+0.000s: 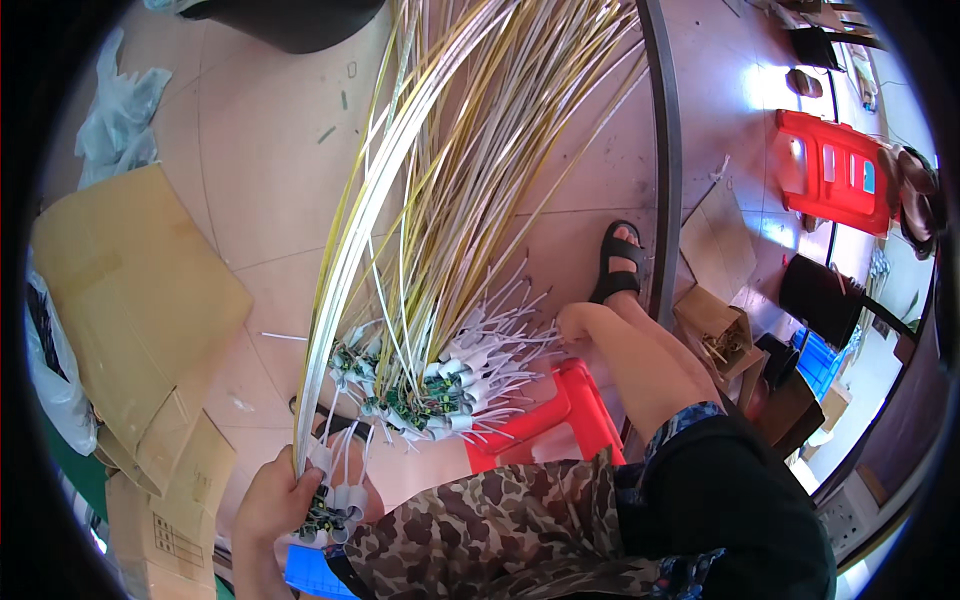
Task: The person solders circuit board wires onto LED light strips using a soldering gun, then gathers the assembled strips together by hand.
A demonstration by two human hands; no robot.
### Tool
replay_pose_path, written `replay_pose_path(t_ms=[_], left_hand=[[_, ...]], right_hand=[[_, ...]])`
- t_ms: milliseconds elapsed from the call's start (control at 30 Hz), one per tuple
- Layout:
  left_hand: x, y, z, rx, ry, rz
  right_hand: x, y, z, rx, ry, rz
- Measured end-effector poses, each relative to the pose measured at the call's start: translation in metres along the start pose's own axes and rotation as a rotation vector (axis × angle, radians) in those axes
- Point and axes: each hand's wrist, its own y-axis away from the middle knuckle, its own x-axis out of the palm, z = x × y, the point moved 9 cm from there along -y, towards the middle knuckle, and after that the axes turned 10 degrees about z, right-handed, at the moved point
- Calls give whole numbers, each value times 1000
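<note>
At the lower left, my left hand [272,497] is closed around a bundle of long, thin white and yellow strips [345,255]. White cylindrical parts and small green circuit boards [325,513] hang at the bundle's lower end, beside my thumb. Right of this hand, a larger bunch of similar strips [465,200] runs toward the top of the view. Its near end is a cluster of white cylinders, green boards and thin white leads [440,395]. My right hand is out of view.
A red plastic stool [575,410] stands beside the cluster, near my bent leg [640,365]. A dark metal bar [664,150] runs along the right. Flattened cardboard [140,300] and plastic bags [120,120] lie at left. A black container [300,20] stands at top; another red stool [835,170] is far right.
</note>
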Motion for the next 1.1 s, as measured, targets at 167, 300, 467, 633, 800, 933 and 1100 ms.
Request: replay_pose_path(t_ms=[167, 300, 467, 633, 800, 933, 1100], left_hand=[[8, -2, 4, -12, 24, 1], [16, -5, 11, -21, 16, -9], [29, -14, 15, 66, 75, -55], [47, -25, 29, 120, -46, -144], [81, -56, 43, 448, 23, -282], [100, -134, 64, 517, -193, -253], [91, -128, 32, 785, -249, -365]], right_hand=[[-43, 46, -14, -211, -625, -47], [-63, 114, -31, -417, -1476, 50], [-94, 179, -20, -607, -1690, -51], [-119, 255, 19, -713, -1708, -408], [-105, 358, 138, -756, -1568, -705], [-65, 479, 243, -452, -963, -1056], [63, 668, 306, -367, -454, -1593]])
